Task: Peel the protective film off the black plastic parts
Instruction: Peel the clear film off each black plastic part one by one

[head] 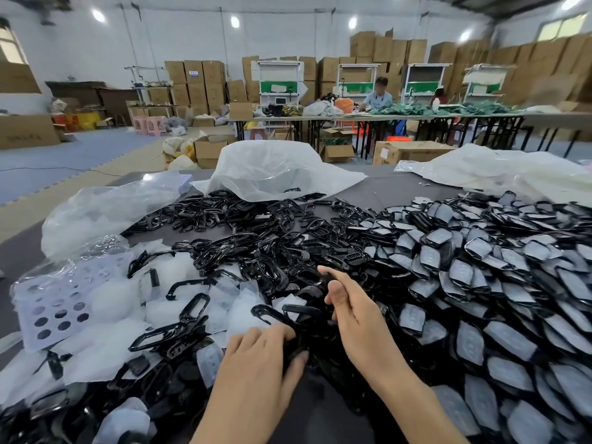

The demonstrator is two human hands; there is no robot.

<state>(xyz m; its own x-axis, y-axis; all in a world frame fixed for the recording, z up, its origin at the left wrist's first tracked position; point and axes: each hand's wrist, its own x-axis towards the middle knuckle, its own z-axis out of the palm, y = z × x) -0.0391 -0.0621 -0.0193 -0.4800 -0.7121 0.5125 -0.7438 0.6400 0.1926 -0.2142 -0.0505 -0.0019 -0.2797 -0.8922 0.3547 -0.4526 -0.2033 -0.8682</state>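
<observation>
Between left hand and right hand: black plastic part, gripped by both.

**Boxed in, with one gap ahead**

Heaps crowd my left hand and right hand, which grip a black part. Film-covered parts wall off the whole right of the frame. Peeled frames fill the centre and loose film sheets the left. A slumped white bag blocks the upper centre. The table shows bare just right of that bag.
</observation>
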